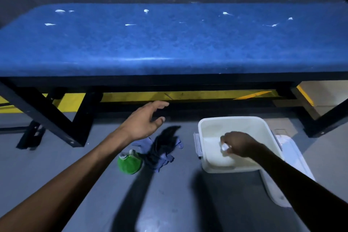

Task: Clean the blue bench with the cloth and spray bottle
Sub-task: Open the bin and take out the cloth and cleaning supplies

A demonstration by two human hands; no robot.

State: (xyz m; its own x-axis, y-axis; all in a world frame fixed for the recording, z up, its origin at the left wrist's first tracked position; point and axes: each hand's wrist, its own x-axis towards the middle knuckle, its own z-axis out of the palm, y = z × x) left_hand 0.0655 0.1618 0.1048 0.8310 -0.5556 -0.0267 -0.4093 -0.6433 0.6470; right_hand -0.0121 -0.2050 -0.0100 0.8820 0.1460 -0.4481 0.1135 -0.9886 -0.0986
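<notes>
While L hand [144, 118] hovers w/ fingers spread, R hand [238, 144] pinches white scrap [224, 147] over bin [205, 164].

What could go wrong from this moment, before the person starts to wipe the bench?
1. The white bits scattered on the blue bench may smear if wiped before being picked off.
2. The green spray bottle stands against the cloth on the floor; the left hand may tip it when pulling the cloth.
3. The right hand pinches something small and white over the white tub; it may drop outside.
</notes>
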